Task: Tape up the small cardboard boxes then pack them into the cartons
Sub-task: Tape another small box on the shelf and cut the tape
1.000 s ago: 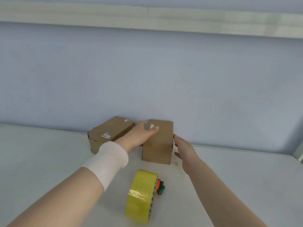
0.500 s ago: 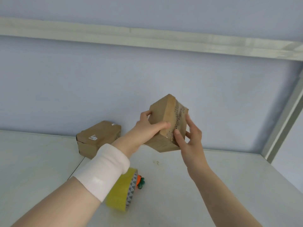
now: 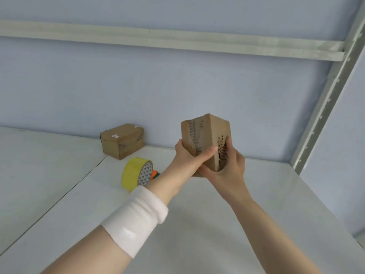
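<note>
A small brown cardboard box (image 3: 205, 133) is held upright in the air above the white table (image 3: 197, 224), one corner edge facing me. My left hand (image 3: 189, 157) grips its left side with the thumb across the front. My right hand (image 3: 227, 165) cups its lower right side, fingers curled on the printed face. A second small cardboard box (image 3: 122, 140) lies on the table by the wall, to the left. A roll of yellow tape (image 3: 136, 174) stands on edge in front of it.
A small orange and green object (image 3: 155, 174) lies beside the tape roll, partly behind my left wrist. A blue wall stands behind the table, with a metal shelf rail above and a metal upright (image 3: 325, 103) at the right.
Both hands took the box off the table by the wall, lifted it and turned it from tilted to upright. My view shifted right, so the other box and tape now sit further left.
</note>
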`<state>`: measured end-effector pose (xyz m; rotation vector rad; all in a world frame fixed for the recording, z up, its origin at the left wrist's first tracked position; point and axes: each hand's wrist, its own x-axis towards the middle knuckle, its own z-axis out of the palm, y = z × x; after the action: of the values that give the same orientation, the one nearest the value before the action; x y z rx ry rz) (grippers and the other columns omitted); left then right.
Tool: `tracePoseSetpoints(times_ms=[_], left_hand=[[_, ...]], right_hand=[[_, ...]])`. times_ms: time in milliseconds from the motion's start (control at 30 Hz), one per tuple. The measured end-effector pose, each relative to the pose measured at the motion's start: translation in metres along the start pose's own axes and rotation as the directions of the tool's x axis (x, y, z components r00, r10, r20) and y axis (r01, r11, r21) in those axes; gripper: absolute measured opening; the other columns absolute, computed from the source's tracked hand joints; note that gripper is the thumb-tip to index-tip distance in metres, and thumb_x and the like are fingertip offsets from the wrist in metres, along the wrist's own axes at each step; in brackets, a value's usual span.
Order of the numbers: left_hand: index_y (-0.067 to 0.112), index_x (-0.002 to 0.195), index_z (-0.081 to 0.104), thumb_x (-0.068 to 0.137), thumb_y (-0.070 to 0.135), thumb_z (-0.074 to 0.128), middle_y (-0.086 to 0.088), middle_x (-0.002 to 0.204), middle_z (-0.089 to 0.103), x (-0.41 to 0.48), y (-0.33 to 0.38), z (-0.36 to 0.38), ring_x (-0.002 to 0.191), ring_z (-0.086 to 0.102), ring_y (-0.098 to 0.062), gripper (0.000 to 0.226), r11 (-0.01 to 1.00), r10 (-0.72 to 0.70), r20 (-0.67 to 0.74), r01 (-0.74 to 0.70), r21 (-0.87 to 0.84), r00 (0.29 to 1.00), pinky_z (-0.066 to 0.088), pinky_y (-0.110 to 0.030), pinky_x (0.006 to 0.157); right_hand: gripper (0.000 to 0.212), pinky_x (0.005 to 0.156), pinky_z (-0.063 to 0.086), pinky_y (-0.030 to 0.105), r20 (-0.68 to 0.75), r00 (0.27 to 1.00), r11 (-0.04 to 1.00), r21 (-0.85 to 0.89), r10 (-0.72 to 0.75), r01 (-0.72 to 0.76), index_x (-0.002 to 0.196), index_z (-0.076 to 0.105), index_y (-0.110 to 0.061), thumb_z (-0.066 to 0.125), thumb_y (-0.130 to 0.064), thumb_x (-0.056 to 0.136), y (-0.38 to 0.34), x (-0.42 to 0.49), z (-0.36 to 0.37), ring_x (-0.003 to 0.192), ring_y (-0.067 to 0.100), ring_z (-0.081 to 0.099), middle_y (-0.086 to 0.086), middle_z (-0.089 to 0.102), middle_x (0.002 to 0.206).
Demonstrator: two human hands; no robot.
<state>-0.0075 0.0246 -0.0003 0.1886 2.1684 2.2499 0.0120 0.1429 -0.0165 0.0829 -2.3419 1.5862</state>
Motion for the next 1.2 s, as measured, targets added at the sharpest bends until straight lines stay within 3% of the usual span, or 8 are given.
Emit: tracePoseSetpoints(times_ms=[100, 200, 333, 433, 600, 900, 1033, 1200], left_hand=[[0.022, 0.128, 0.039, 0.072, 0.042, 0.076, 0.004, 0.114, 0.065, -0.011, 0.001, -0.005, 0.095, 0.067, -0.008, 0.07, 1.0, -0.011, -0.052, 0.011, -0.01, 0.999, 0.055, -0.025, 0.076], [0.018, 0.123, 0.054, 0.081, 0.044, 0.064, 0.0, 0.112, 0.069, -0.017, 0.005, -0.019, 0.097, 0.067, -0.011, 0.051, 0.993, -0.062, -0.044, 0.058, -0.098, 0.997, 0.053, -0.03, 0.086], [0.021, 0.119, 0.063, 0.09, 0.051, 0.046, -0.001, 0.117, 0.067, -0.028, 0.004, -0.025, 0.111, 0.061, -0.016, 0.044, 0.977, -0.146, 0.176, 0.17, -0.132, 0.974, 0.046, -0.038, 0.098], [0.023, 0.114, 0.063, 0.095, 0.048, 0.041, 0.0, 0.117, 0.067, -0.034, -0.004, -0.019, 0.109, 0.061, -0.012, 0.039, 0.982, -0.146, 0.132, 0.16, -0.102, 0.98, 0.045, -0.032, 0.098], [0.023, 0.099, 0.067, 0.097, 0.046, 0.038, 0.006, 0.091, 0.074, -0.04, -0.036, -0.017, 0.084, 0.07, -0.006, 0.037, 0.965, -0.183, 0.086, 0.196, -0.174, 0.979, 0.054, -0.021, 0.066], [0.02, 0.088, 0.067, 0.098, 0.046, 0.037, 0.005, 0.08, 0.073, -0.038, -0.072, -0.011, 0.075, 0.068, -0.008, 0.04, 0.938, -0.317, -0.056, 0.305, -0.162, 0.947, 0.051, -0.023, 0.061], [0.01, 0.125, 0.057, 0.1, 0.039, 0.036, -0.003, 0.129, 0.058, -0.032, -0.058, -0.016, 0.119, 0.053, -0.015, 0.043, 0.972, -0.07, -0.132, 0.098, 0.214, 0.989, 0.036, -0.019, 0.096], [0.009, 0.124, 0.056, 0.101, 0.019, 0.037, -0.004, 0.136, 0.051, -0.006, -0.024, -0.069, 0.131, 0.042, -0.016, 0.032, 0.718, 0.465, -0.14, -0.28, 0.637, 0.874, 0.027, -0.015, 0.1]], right_hand=[[0.115, 0.114, 0.026, 0.039, 0.106, 0.988, 0.99, -0.076, -0.108, 0.116, 0.146, -0.002, -0.041, 0.078, -0.046, 0.064, -0.003, -0.015, -0.008, 0.139, 0.011, 0.015, -0.007, 0.014, 0.146], [0.107, 0.097, 0.04, 0.016, 0.195, 0.978, 0.983, 0.182, -0.075, 0.039, 0.148, 0.005, -0.038, 0.071, -0.051, 0.065, -0.007, -0.023, -0.027, 0.131, -0.002, 0.032, -0.018, 0.025, 0.146], [0.077, 0.104, 0.038, 0.033, 0.323, 0.945, 0.888, 0.449, -0.057, -0.1, 0.146, 0.023, -0.038, 0.057, -0.044, 0.078, -0.003, -0.026, -0.036, 0.125, 0.004, 0.048, -0.016, 0.049, 0.139], [0.044, 0.081, 0.05, 0.026, 0.349, 0.936, 0.857, 0.494, -0.04, -0.147, 0.137, 0.04, -0.038, 0.047, -0.03, 0.094, 0.004, -0.034, -0.026, 0.115, 0.01, 0.058, -0.012, 0.061, 0.126], [0.058, 0.106, 0.039, 0.042, 0.339, 0.925, 0.763, 0.547, 0.173, -0.343, 0.149, 0.021, -0.03, 0.045, -0.026, 0.097, 0.026, -0.045, -0.006, 0.122, 0.014, 0.053, -0.008, 0.054, 0.136], [0.058, 0.088, 0.048, 0.03, 0.379, 0.842, 0.722, 0.444, 0.385, -0.53, 0.149, 0.022, -0.019, 0.046, -0.034, 0.098, 0.046, -0.043, 0.005, 0.118, 0.016, 0.055, -0.002, 0.052, 0.137], [0.057, 0.103, 0.04, 0.034, 0.325, 0.842, 0.772, 0.35, 0.431, -0.53, 0.144, 0.033, -0.017, 0.049, -0.04, 0.094, 0.042, -0.038, 0.002, 0.126, 0.018, 0.048, 0.001, 0.046, 0.143], [0.068, 0.105, 0.019, 0.03, 0.058, 0.925, 0.89, 0.255, 0.375, -0.377, 0.149, 0.017, -0.029, 0.048, -0.048, 0.092, 0.012, -0.031, -0.017, 0.141, 0.013, 0.022, -0.011, 0.02, 0.155]])
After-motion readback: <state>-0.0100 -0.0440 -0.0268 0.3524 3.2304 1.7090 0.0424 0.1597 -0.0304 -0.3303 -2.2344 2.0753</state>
